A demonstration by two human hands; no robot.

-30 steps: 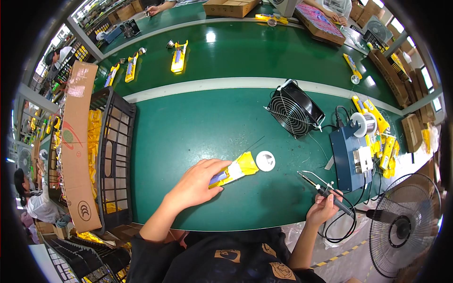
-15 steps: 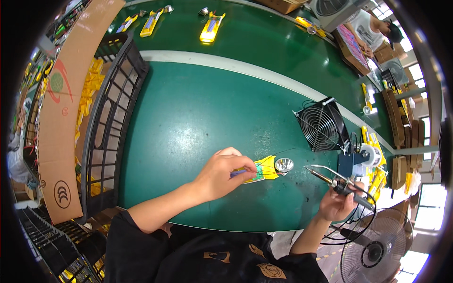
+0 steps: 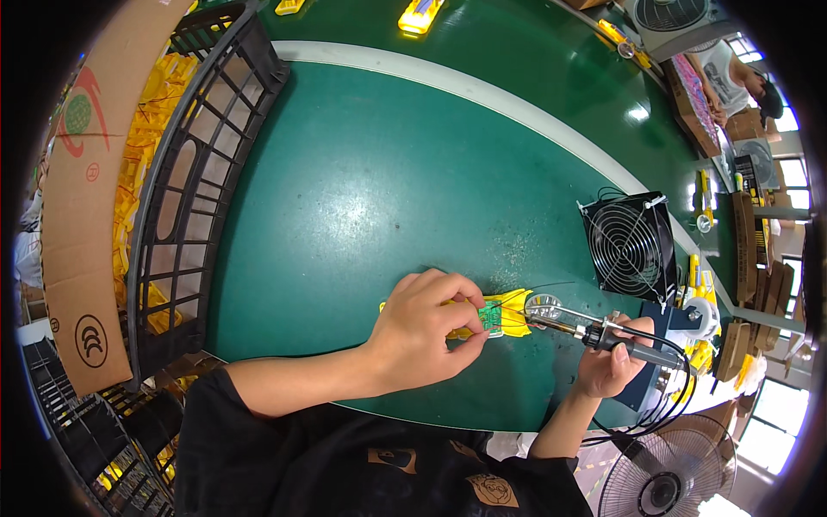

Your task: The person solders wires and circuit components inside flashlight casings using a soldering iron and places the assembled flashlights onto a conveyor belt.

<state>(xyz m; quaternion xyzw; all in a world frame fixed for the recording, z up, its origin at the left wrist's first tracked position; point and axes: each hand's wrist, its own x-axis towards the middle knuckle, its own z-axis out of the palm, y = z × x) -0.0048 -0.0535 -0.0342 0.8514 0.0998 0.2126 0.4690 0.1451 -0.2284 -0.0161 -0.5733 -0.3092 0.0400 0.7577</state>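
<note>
My left hand [image 3: 426, 332] pinches a small yellow part with a green circuit board [image 3: 498, 314] against the green table [image 3: 362, 198]. My right hand [image 3: 610, 366] holds a soldering iron [image 3: 594, 332] by its dark handle, and the metal tip reaches left to the right end of the yellow part. A small round silver piece [image 3: 543, 303] lies just behind the tip. Thin wires run from the board.
A black square fan [image 3: 629, 246] stands behind my right hand. A black crate [image 3: 185, 189] with yellow parts and a cardboard box [image 3: 82, 181] sit at the left. A blue device [image 3: 668, 332] and cables are at the right; a floor fan [image 3: 668, 482] stands below. Another person [image 3: 728, 73] works far right.
The view has tilted down and closer. My right hand has brought the soldering iron's tip left onto the yellow part, which my left hand keeps holding.
</note>
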